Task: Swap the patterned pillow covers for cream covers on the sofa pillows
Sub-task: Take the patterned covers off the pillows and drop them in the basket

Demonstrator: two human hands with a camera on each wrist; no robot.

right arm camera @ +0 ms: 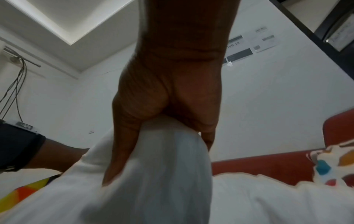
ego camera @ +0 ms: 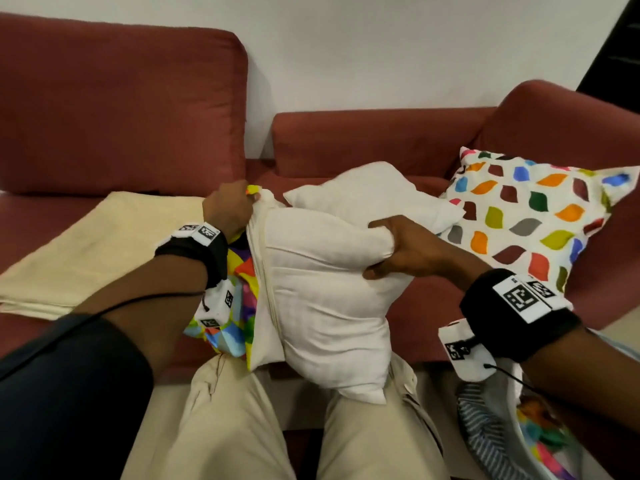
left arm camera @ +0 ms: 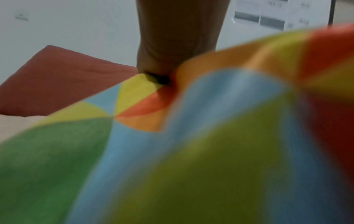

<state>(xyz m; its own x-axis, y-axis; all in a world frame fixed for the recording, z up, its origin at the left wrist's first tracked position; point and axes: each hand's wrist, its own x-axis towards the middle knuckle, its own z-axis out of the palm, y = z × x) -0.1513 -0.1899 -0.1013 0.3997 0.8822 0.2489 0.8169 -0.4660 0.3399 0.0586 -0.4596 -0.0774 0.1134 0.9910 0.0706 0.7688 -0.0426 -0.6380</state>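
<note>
A white pillow insert (ego camera: pixel 329 296) stands on my lap, mostly out of a multicoloured patterned cover (ego camera: pixel 239 306) bunched at its left side. My left hand (ego camera: pixel 230 209) grips the top edge of that cover; the left wrist view shows the fist (left arm camera: pixel 168 60) pinching the coloured cloth (left arm camera: pixel 172 144). My right hand (ego camera: pixel 398 251) squeezes the insert's upper right corner, seen up close in the right wrist view (right arm camera: pixel 168 115) around white fabric (right arm camera: pixel 162 181). A second bare white insert (ego camera: pixel 374 199) lies behind. Folded cream covers (ego camera: pixel 100 251) lie on the seat at left.
A red sofa (ego camera: pixel 114 109) fills the background, its armrest (ego camera: pixel 568 126) at right. A pillow with a leaf-patterned cover (ego camera: pixel 533 220) leans against that armrest. A basket (ego camera: pixel 491 431) holding coloured fabric sits at my lower right. My legs in beige trousers (ego camera: pixel 225 427) are below.
</note>
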